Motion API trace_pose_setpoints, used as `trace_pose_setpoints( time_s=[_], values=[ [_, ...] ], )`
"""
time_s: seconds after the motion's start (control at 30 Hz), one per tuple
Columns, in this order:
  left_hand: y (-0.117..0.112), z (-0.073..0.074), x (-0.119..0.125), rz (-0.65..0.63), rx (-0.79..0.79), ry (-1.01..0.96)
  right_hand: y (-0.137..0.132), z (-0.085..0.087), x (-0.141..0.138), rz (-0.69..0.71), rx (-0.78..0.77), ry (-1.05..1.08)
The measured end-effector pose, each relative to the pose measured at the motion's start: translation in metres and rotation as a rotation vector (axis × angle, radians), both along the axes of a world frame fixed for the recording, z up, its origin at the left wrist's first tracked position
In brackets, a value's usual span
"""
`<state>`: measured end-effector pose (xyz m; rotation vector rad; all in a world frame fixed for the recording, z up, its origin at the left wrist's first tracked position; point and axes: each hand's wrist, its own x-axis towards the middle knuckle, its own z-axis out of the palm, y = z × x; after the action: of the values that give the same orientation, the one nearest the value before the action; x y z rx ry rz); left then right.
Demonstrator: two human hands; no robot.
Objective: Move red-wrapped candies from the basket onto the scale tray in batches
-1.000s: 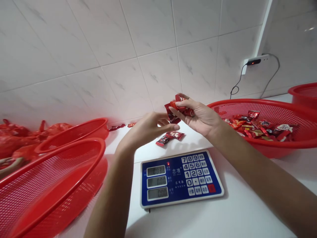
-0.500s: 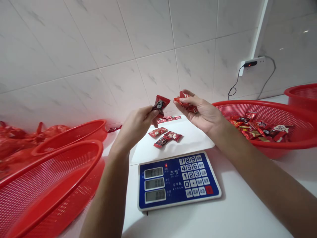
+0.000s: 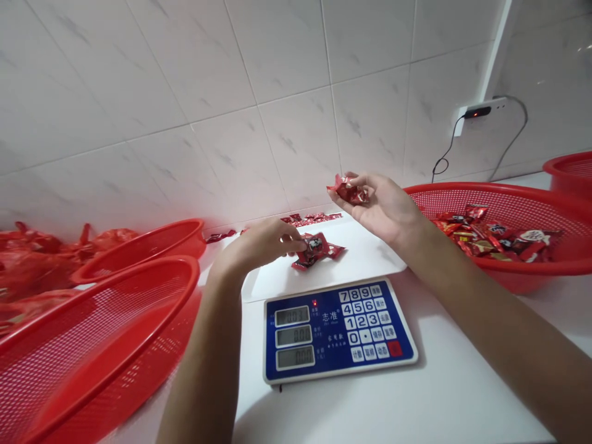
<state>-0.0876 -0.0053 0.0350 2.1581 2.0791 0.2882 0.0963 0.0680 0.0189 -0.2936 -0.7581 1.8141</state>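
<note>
My left hand is low over the scale's white pan, its fingers closed on a dark red wrapped candy with black-and-white print. That candy overlaps other wrapped candies on the pan, including a red one; how many lie beneath is hidden. Higher up, above the pan's right side, my right hand grips red wrapped candies, their number unclear. In front of the pan is the scale's blue keypad and display panel, with its small red light lit.
A red mesh basket with many wrapped candies stands at right. Other red baskets and red plastic bags are at left. More wrapped candies lie behind the pan by the tiled wall. A cable hangs from a socket.
My left hand has lowered its candy from mid-air onto those on the pan. My right hand stays raised with its candies. The view has shifted slightly.
</note>
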Motion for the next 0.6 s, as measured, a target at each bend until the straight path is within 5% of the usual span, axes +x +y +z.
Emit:
trace_pose_setpoints(
  time_s=[0.2, 0.33, 0.6],
  values=[
    [-0.01, 0.007, 0.015, 0.005, 0.499, -0.329, -0.006, -0.002, -0.002, 0.055, 0.113, -0.092],
    [-0.016, 0.008, 0.028, -0.114, 0.539, -0.452, -0.013, -0.004, -0.004, 0.159, 0.355, -0.25],
    [-0.016, 0.007, 0.025, -0.112, 0.482, -0.502, -0.014, -0.007, -0.004, 0.028, 0.477, -0.495]
  ],
)
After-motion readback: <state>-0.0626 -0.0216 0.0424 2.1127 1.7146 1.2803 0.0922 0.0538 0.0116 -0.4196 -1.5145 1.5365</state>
